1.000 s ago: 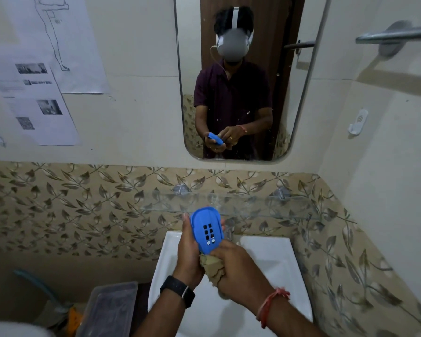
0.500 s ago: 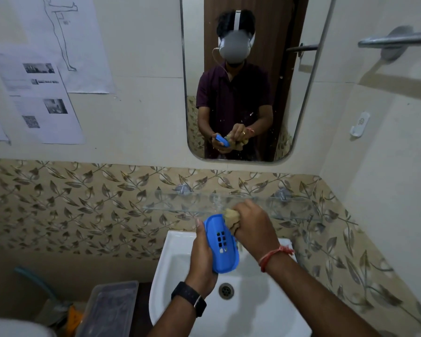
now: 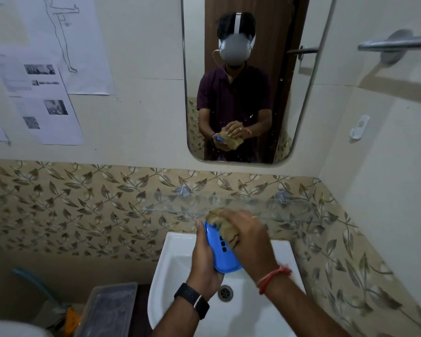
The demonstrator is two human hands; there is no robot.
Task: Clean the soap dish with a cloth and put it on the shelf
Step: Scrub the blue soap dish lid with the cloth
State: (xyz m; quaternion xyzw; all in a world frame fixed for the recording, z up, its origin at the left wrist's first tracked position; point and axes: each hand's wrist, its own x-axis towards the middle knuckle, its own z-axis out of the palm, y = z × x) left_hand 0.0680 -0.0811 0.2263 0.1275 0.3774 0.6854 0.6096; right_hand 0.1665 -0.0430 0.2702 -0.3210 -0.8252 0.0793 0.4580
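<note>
A blue plastic soap dish (image 3: 221, 259) with small drain slots is held above the white sink (image 3: 178, 266). My left hand (image 3: 203, 259) grips it from the left side and underneath, tilted on edge. My right hand (image 3: 247, 235) presses a crumpled tan cloth (image 3: 225, 226) against the dish's upper inner face, covering most of it. The clear glass shelf (image 3: 287, 206) runs along the leaf-patterned tiles just behind and above both hands.
A mirror (image 3: 248, 79) hangs above the shelf and reflects the person. A metal towel bar (image 3: 396, 43) juts from the right wall. A grey lidded plastic box (image 3: 107, 310) stands left of the sink. Printed papers (image 3: 41, 103) are taped on the left wall.
My right hand has swept the cloth from under the dish up to its top and now over its inner face. My left hand has tilted the dish further onto its edge.
</note>
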